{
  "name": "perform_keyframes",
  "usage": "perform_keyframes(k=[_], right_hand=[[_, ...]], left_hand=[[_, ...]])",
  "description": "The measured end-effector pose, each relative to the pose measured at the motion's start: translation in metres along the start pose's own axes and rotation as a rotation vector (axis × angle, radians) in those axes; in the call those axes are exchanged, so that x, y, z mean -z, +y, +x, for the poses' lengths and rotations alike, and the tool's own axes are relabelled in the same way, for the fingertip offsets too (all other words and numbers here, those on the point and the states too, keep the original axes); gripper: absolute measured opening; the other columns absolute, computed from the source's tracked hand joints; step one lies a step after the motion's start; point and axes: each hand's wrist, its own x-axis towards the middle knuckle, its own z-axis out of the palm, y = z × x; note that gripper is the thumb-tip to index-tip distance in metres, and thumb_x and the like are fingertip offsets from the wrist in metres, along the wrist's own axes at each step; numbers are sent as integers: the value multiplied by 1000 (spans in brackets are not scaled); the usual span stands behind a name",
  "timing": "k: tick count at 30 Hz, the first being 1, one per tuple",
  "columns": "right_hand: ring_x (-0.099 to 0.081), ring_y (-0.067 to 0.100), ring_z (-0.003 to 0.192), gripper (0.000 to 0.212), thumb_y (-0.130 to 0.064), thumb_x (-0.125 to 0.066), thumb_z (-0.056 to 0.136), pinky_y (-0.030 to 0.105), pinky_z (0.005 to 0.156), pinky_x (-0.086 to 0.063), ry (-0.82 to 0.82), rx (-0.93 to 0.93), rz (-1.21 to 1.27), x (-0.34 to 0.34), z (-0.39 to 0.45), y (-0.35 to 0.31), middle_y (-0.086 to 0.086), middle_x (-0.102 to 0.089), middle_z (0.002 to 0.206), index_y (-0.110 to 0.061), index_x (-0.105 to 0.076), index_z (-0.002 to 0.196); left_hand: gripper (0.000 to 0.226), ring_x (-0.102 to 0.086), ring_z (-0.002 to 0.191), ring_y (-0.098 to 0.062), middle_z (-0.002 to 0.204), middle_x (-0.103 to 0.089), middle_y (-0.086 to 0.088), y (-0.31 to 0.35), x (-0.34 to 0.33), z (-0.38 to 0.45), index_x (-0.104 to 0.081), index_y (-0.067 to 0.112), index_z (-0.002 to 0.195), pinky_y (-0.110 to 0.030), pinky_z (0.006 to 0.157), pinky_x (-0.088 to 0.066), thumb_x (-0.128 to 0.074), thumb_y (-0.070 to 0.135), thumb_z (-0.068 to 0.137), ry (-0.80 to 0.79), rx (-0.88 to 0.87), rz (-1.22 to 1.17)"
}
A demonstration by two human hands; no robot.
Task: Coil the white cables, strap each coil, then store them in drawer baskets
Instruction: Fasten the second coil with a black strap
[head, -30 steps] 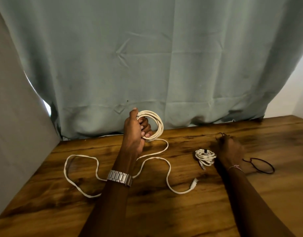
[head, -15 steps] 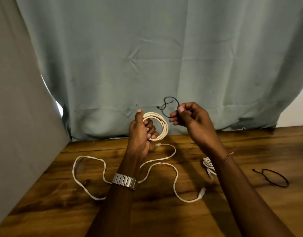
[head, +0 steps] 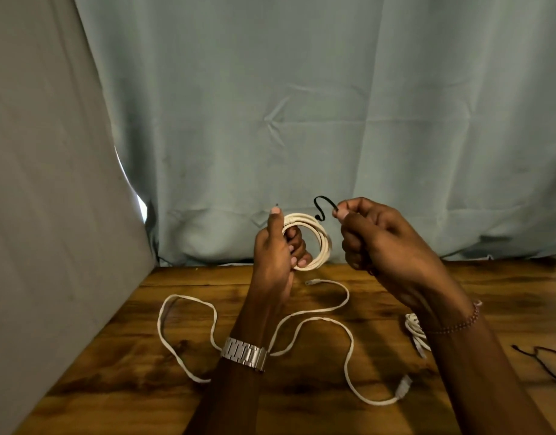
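Observation:
My left hand (head: 278, 255) grips a coiled white cable (head: 320, 238) and holds it upright above the back of the wooden table (head: 380, 409). My right hand (head: 377, 240) pinches a thin black strap (head: 322, 204) whose curved end touches the top of the coil. A long loose white cable (head: 347, 331) snakes over the table below my hands. A smaller white cable bundle (head: 414, 331) lies partly hidden behind my right wrist.
Another black strap (head: 546, 356) lies at the table's right edge. A grey-green curtain (head: 301, 120) hangs along the back. A grey panel (head: 50, 215) stands on the left.
My right hand lifted a black strap from the table and brought it against the top of the coil. The left hand kept its grip on the coil.

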Motion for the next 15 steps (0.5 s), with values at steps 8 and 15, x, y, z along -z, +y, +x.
perform_keyframes(k=[8,15], right_hand=[[-18,9,42,19,-12,-44,103,27,47,-11,-170,-157,386,-5,-8,-9,-3,-25,51,-13,-48,84],[-16,10,44,36,-11,-44,103,28,49,-10,-175,-168,396,-11,-11,-13,-2,-24,51,-15,-50,67]], left_hand=[[51,-28,41,-10,51,-30,0,-1,3,3,-42,13,67,-25,44,-26,-36,45,106,67,-70,50],[51,-31,41,-9,52,-32,1,1,4,3,-42,12,67,-24,43,-30,-35,44,106,118,-106,52]])
